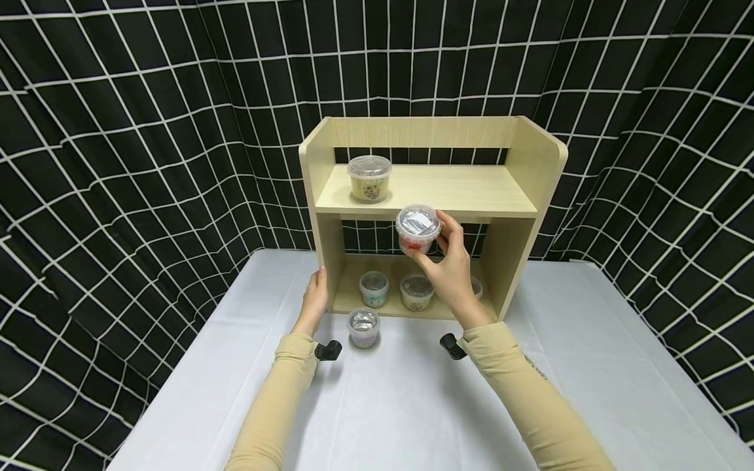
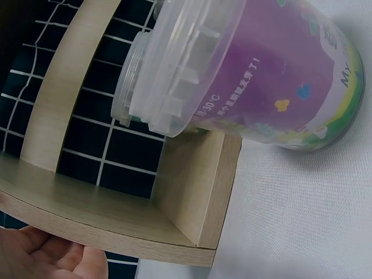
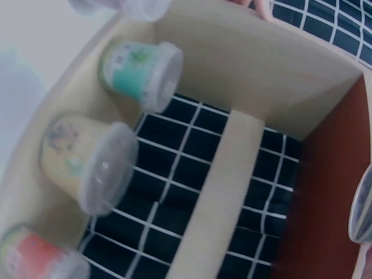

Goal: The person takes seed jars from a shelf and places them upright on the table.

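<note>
My right hand (image 1: 455, 269) pinches a small lidded plastic tub (image 1: 417, 229) with red on its side, raised in front of the shelf unit's middle board. That tub's rim (image 3: 361, 209) shows at the right edge of the right wrist view. My left hand (image 1: 314, 297) rests against the outer face of the left side panel (image 2: 104, 235). A purple tub (image 2: 273, 75) stands on the table just ahead of the unit. On the lower shelf are a teal tub (image 3: 136, 72), a cream tub (image 3: 78, 154) and a red-labelled tub (image 3: 35, 256), partly behind my right wrist in the head view.
The light wooden shelf unit (image 1: 524, 216) stands on a white-covered table (image 1: 400, 405). A larger yellow tub (image 1: 370, 180) sits at the left of the upper shelf. Black cloth with white grid lines (image 1: 412, 72) hangs behind and at both sides.
</note>
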A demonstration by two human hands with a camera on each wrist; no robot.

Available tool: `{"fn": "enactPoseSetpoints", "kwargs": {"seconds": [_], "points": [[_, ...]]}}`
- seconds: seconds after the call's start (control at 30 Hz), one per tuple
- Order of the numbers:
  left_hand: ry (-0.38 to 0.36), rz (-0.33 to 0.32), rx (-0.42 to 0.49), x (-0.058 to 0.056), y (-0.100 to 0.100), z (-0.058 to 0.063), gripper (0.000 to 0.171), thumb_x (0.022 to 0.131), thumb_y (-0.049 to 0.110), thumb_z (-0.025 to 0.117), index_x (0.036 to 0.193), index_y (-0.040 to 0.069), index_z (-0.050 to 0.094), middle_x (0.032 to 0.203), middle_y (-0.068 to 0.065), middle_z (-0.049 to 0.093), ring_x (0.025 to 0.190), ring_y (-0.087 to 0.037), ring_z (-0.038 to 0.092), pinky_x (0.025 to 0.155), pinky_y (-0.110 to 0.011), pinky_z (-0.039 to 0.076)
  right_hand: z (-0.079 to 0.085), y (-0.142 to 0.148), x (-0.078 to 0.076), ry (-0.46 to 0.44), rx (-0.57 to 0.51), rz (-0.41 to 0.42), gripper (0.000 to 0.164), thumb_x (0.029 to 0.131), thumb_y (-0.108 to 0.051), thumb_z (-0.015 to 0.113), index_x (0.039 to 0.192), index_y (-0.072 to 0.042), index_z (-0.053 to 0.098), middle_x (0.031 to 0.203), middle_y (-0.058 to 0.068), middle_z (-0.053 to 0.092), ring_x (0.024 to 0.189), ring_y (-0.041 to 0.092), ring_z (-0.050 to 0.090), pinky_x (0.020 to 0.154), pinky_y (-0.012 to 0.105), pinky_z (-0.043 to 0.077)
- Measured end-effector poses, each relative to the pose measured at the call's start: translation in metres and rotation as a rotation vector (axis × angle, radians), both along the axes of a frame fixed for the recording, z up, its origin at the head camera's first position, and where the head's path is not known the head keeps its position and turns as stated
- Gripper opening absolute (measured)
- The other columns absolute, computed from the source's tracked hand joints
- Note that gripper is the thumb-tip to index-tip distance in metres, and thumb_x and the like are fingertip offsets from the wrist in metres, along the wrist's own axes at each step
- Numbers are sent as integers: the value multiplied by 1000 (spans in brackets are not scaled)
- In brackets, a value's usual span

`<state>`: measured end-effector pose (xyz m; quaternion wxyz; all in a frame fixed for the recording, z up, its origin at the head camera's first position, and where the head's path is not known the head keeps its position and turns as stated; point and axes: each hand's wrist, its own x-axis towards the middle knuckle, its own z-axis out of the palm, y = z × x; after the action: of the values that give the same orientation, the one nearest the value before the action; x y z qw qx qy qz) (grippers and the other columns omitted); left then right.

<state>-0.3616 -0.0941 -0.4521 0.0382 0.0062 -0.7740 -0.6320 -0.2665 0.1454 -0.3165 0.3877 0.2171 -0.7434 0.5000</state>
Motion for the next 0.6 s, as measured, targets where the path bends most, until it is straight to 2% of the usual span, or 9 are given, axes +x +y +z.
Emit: {"fn": "enactPoseSetpoints", "kwargs": {"seconds": [0.23, 0.4, 0.6], "points": [[0, 4, -7, 0, 0, 0, 76, 94, 62, 22, 144, 5, 27, 146, -19, 28, 132, -37, 24, 107, -49, 20, -42, 11, -20, -58, -57, 23, 76, 74, 5, 75, 137, -3, 33, 125, 19, 46, 116, 27, 46, 101, 30, 35], [8, -5, -5, 0, 0, 0, 76, 94, 61, 22, 145, 4, 26, 146, -19, 27, 133, -37, 23, 106, -50, 20, -59, 12, -20, -93, -49, 17, 79, 72, 3, 77, 137, -4, 32, 126, 17, 45, 118, 25, 46, 100, 28, 35], [7, 0, -3, 0, 0, 0, 77, 94, 62, 22, 145, 5, 26, 146, -19, 27, 133, -37, 23, 107, -50, 20, -74, 11, -19, -148, -62, 13, 81, 70, 5, 77, 137, -2, 31, 127, 20, 44, 118, 30, 46, 100, 28, 35]]}}
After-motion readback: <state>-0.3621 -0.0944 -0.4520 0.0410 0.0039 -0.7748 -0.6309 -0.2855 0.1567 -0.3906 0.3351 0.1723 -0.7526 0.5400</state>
